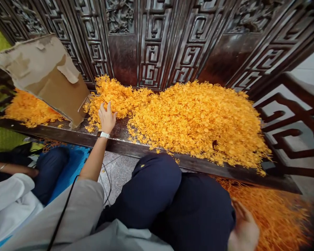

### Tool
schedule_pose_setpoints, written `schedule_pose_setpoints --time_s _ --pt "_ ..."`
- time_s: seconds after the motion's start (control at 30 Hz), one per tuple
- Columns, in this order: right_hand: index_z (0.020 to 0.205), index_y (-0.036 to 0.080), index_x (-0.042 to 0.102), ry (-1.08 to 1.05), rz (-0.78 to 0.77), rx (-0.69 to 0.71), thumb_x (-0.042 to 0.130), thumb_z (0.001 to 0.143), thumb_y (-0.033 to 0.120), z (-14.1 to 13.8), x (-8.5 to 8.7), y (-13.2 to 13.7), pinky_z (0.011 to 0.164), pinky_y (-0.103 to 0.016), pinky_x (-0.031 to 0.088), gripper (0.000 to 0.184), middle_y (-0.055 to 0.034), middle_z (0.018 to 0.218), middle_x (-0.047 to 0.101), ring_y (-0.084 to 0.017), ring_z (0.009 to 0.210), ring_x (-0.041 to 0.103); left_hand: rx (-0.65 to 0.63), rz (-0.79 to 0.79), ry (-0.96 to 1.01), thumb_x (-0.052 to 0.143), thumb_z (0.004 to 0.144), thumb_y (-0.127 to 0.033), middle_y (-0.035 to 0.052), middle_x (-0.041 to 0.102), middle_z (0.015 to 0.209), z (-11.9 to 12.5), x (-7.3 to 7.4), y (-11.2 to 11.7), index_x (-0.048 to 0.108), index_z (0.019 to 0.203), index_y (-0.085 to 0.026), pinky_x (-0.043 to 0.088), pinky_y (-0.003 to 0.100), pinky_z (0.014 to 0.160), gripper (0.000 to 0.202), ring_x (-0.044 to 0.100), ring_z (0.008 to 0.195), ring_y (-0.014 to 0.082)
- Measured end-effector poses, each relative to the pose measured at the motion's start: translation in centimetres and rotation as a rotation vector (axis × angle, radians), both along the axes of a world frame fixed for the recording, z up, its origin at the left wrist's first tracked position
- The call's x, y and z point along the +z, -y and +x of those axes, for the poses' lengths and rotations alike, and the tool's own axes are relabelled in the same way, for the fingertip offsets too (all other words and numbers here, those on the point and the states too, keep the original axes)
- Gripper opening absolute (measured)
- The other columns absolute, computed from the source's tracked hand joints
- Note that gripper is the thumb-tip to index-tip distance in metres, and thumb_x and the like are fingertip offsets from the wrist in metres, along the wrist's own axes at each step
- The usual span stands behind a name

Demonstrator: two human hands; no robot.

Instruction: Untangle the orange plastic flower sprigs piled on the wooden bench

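A big heap of small orange plastic flower pieces (199, 118) lies on a dark wooden bench seat (125, 148) before a carved back. My left hand (107, 116) reaches onto the heap's left part, palm down, fingers together and resting on the pieces; a white band is on the wrist. My right hand (244, 230) hangs low beside my knee at the bottom right, blurred, near a second mass of orange pieces (277, 216) below the bench. Its fingers look loosely curled and I cannot see anything in them.
A torn cardboard sheet (49, 75) leans on the bench at the left, with more orange pieces (28, 109) behind it. Another person's arm (13, 169) and dark trouser leg are at the lower left. A carved armrest (290, 132) closes the right side.
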State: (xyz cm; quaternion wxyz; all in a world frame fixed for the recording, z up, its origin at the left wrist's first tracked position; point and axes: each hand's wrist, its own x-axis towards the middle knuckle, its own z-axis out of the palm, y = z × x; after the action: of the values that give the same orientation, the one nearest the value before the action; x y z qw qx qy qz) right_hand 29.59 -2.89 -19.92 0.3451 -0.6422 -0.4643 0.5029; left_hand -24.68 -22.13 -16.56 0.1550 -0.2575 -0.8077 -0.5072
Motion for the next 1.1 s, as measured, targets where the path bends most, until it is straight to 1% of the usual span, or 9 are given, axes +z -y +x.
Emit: schedule_pose_setpoints --time_s 0.07,0.2,0.27,0.37,0.5,0.6,0.73,0.9,1.1 --pt "0.046 0.045 0.067 -0.264 -0.005 -0.078 0.072 0.060 0.057 -3.3 4.1 -1.5 0.056 -0.058 0.029 0.019 -0.0228 0.076 0.066 -0.042 0.104 0.073 0.028 0.005 0.006 0.081 0.083 -0.006 0.0076 0.059 0.102 -0.7 -0.1 0.3 0.070 0.113 -0.015 0.021 0.045 0.120 0.033 0.041 0.111 0.0262" --pt "0.061 0.041 0.075 -0.451 0.407 0.074 0.079 0.061 0.033 -9.8 11.3 -2.9 0.055 -0.046 0.024 0.009 -0.0077 0.063 0.053 -0.022 0.058 0.050 0.072 0.033 0.008 0.075 0.092 -0.015 0.0068 0.062 0.094 0.2 -0.9 1.0 0.072 0.105 -0.017 0.030 0.042 0.112 0.013 0.045 0.105 0.0258" --pt "0.070 0.037 0.079 -0.400 0.512 0.297 0.079 0.068 0.029 -12.7 13.9 -2.9 0.058 -0.045 0.030 0.009 -0.0053 0.063 0.055 -0.020 0.057 0.048 0.092 0.040 0.005 0.073 0.095 -0.026 0.0098 0.066 0.100 1.4 -1.2 1.4 0.073 0.108 -0.019 0.031 0.045 0.110 0.015 0.047 0.111 0.0297" --pt "0.090 0.032 0.079 -0.154 0.582 0.907 0.075 0.087 0.033 -17.8 16.2 -2.0 0.067 -0.044 0.043 0.005 -0.0062 0.080 0.069 -0.022 0.070 0.061 0.078 -0.034 -0.017 0.068 0.097 -0.041 0.0146 0.070 0.106 3.5 -1.3 1.6 0.074 0.113 -0.021 0.028 0.051 0.111 0.026 0.050 0.117 0.0363" --pt "0.122 0.025 0.073 0.106 0.783 1.567 0.066 0.098 0.041 -27.3 15.6 0.1 0.082 -0.044 0.050 0.029 -0.0100 0.105 0.074 -0.026 0.086 0.067 -0.074 -0.235 -0.062 0.055 0.102 -0.042 0.0187 0.074 0.114 7.0 -1.7 1.0 0.074 0.119 -0.021 0.026 0.057 0.110 0.033 0.055 0.118 0.0390" --pt "0.142 0.014 0.061 0.312 0.933 1.683 0.067 0.096 0.030 -35.1 12.4 1.4 0.097 -0.048 0.049 0.049 -0.0213 0.136 0.065 -0.035 0.113 0.064 -0.239 -0.297 -0.075 0.057 0.099 -0.035 0.0181 0.076 0.118 9.4 -2.4 0.8 0.073 0.125 -0.022 0.027 0.058 0.109 0.032 0.058 0.122 0.0394" --pt "0.130 0.012 0.064 0.422 0.924 1.747 0.061 0.099 0.023 -41.8 7.8 2.5 0.094 -0.041 0.047 0.033 -0.0200 0.128 0.066 -0.031 0.113 0.063 -0.197 -0.261 -0.152 0.064 0.095 -0.036 0.0159 0.076 0.124 9.9 -2.6 2.2 0.072 0.129 -0.024 0.025 0.058 0.115 0.037 0.058 0.130 0.0391" --pt "0.109 0.015 0.066 0.296 0.892 1.650 0.073 0.093 0.028 -43.2 6.4 2.4 0.090 -0.039 0.044 0.022 -0.0142 0.115 0.062 -0.027 0.104 0.058 -0.106 -0.339 -0.245 0.067 0.093 -0.057 0.0188 0.051 0.162 5.1 -1.2 4.2 0.054 0.152 -0.020 0.029 0.053 0.121 0.071 0.045 0.149 0.0380" --pt "0.077 0.018 0.059 -0.225 0.450 1.575 0.083 0.084 0.033 -42.1 10.1 0.3 0.085 -0.037 0.044 0.029 -0.0042 0.087 0.059 -0.018 0.087 0.053 -0.192 -0.503 -0.102 0.057 0.088 -0.083 0.0229 0.051 0.161 -2.0 -2.8 2.4 0.036 0.165 -0.016 0.033 0.052 0.117 0.104 0.050 0.145 0.0404"
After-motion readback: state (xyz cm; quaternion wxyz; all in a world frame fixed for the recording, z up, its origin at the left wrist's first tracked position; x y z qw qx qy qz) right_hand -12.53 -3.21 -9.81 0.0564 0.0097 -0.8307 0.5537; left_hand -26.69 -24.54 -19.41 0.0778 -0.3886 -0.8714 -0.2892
